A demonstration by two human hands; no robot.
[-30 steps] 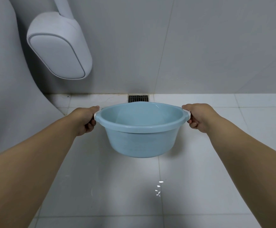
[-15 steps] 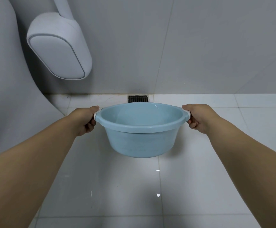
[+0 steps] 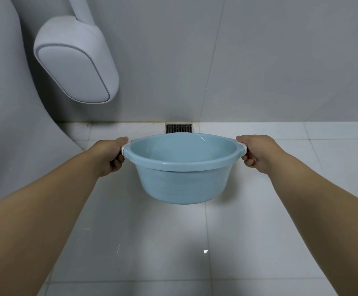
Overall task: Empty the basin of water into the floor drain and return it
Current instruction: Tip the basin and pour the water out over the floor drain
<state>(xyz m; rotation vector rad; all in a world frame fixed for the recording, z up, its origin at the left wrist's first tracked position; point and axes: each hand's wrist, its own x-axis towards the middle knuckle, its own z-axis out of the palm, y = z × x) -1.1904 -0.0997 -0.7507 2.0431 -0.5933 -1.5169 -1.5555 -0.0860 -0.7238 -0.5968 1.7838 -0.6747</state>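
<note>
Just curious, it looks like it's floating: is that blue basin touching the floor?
Apart. In the head view the basin hangs from the left hand and right hand at its handles, with bare floor and the basin's shadow visible beneath it.

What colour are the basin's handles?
White, on a light blue basin; each hand covers most of one. Head view.

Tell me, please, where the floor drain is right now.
In the head view, the floor drain sits at the foot of the wall, centre frame, just beyond the far rim of the basin.
</note>
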